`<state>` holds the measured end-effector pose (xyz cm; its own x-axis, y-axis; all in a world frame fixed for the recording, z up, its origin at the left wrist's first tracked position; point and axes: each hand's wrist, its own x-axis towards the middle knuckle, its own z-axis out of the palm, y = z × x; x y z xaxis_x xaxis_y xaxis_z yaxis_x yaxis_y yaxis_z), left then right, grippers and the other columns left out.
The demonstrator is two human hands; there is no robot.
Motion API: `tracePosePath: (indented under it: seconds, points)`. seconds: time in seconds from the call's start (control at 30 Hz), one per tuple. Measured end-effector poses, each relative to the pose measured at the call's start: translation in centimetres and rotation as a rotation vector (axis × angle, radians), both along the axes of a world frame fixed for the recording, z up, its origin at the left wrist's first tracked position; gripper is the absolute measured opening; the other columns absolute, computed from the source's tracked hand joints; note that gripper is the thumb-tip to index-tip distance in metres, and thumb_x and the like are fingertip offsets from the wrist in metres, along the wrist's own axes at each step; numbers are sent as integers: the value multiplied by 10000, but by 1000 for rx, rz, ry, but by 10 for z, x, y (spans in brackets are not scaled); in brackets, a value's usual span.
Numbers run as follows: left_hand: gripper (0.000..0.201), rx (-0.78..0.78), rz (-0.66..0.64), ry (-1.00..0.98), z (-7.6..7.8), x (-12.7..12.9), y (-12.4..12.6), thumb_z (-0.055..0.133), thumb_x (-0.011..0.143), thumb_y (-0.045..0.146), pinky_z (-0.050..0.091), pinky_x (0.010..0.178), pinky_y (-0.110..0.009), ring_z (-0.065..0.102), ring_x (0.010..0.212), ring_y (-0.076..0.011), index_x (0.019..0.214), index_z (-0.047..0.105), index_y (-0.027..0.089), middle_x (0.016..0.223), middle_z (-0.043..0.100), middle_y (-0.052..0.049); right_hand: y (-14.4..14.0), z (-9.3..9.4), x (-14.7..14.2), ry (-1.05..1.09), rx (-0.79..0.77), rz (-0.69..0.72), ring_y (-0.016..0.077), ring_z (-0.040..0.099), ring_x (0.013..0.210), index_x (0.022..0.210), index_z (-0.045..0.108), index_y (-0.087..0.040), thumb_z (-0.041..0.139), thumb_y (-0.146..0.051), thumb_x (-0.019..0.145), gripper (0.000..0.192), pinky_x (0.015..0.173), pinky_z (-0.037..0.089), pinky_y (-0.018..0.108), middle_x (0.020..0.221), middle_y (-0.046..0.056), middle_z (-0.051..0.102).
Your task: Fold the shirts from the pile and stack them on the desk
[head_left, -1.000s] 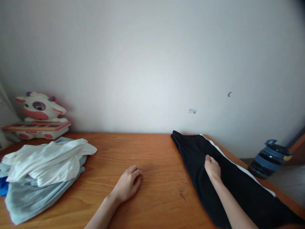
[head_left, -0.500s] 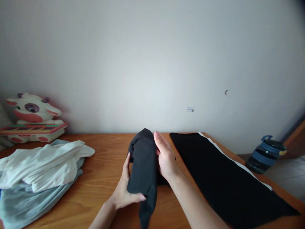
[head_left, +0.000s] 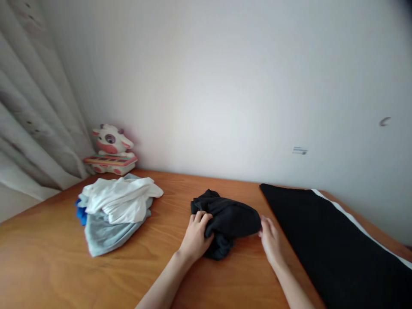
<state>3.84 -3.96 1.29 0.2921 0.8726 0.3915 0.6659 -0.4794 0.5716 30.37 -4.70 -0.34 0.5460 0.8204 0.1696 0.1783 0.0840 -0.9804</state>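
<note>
A crumpled dark grey garment (head_left: 227,221) lies in a heap on the wooden table (head_left: 51,253), just left of the middle. My left hand (head_left: 195,237) is closed on its left side, fingers curled into the cloth. My right hand (head_left: 269,239) rests on the table at the garment's right edge, fingertips touching the fabric, fingers loosely apart. Black trousers with a white side stripe (head_left: 325,240) lie flat to the right of both hands.
A pile of white, pale blue and blue clothes (head_left: 114,208) sits at the left. A toy cow with a small keyboard (head_left: 111,150) stands in the back left corner by a curtain (head_left: 28,128). The wall runs along the table's far edge.
The dark garment, held upright between both hands half a second ago, now lies bunched on the table. The view has swung left, so the curtain shows and the blue bottle is out of sight.
</note>
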Motion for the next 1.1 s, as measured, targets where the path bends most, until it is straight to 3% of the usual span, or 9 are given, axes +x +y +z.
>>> tracePosePath:
  seconds: [0.2, 0.37, 0.47, 0.53, 0.6, 0.7, 0.83, 1.0, 1.1]
  points:
    - [288, 187, 168, -404, 25, -29, 12, 527, 768, 67, 503, 912, -327, 602, 974, -195, 1001, 560, 233, 1017, 598, -42, 2, -7, 8, -96, -12, 63, 144, 415, 553, 592, 405, -258, 490, -844, 796, 627, 583, 355, 310, 539, -44, 431]
    - [272, 493, 466, -527, 111, -105, 23, 553, 822, 151, 489, 828, -273, 578, 848, -158, 1082, 526, 225, 914, 577, 4, -1, -11, 9, -149, -57, 107, 153, 421, 553, 587, 395, -261, 465, -841, 814, 626, 592, 359, 318, 546, -32, 432]
    - [371, 669, 657, -336, 160, -160, 28, 580, 809, 152, 471, 993, -362, 585, 1049, -212, 1172, 541, 216, 1081, 600, -50, -2, -7, 6, -172, -81, 99, 158, 422, 542, 581, 389, -268, 450, -855, 798, 629, 582, 368, 321, 541, -23, 436]
    - [431, 633, 772, -129, 171, -190, 30, 577, 837, 172, 430, 1080, -451, 554, 1183, -272, 1265, 553, 214, 1230, 592, -98, -2, -6, 6, -187, -94, 105, 163, 435, 546, 573, 384, -270, 436, -855, 802, 630, 582, 376, 321, 540, -18, 438]
    - [500, 439, 869, 71, 158, -210, 32, 572, 876, 225, 420, 1090, -534, 529, 1256, -336, 1374, 542, 236, 1356, 559, -130, -1, -7, 7, -203, -119, 118, 166, 445, 549, 570, 387, -271, 426, -865, 796, 637, 585, 385, 323, 543, -14, 447]
    - [618, 27, 929, 297, 107, -225, 33, 592, 908, 401, 440, 1033, -638, 452, 1359, -436, 1504, 470, 289, 1524, 448, -174, 1, -14, 9, -230, -166, 139, 174, 474, 563, 572, 403, -269, 424, -886, 773, 649, 580, 391, 324, 555, -2, 483]
    - [739, -65, 903, 494, 54, -233, 37, 566, 934, 477, 427, 1024, -661, 291, 1486, -436, 1603, 287, 333, 1661, 218, -210, 3, -22, 13, -222, -179, 161, 185, 523, 578, 602, 448, -265, 452, -886, 760, 641, 570, 422, 309, 563, 12, 526]
    - [682, -39, 927, 708, 69, -254, 40, 523, 932, 229, 373, 1101, -590, 324, 1489, -376, 1579, 349, 356, 1621, 326, -188, 7, -29, 14, -187, -141, 165, 188, 558, 565, 647, 479, -259, 502, -835, 783, 592, 558, 455, 286, 557, 12, 547]
    - [741, -78, 1001, 765, 82, -260, 36, 571, 866, 175, 342, 1104, -643, 350, 1463, -425, 1574, 379, 284, 1606, 332, -236, 12, -31, 9, -161, -118, 169, 204, 578, 570, 674, 498, -262, 513, -828, 773, 575, 557, 471, 293, 562, 13, 560]
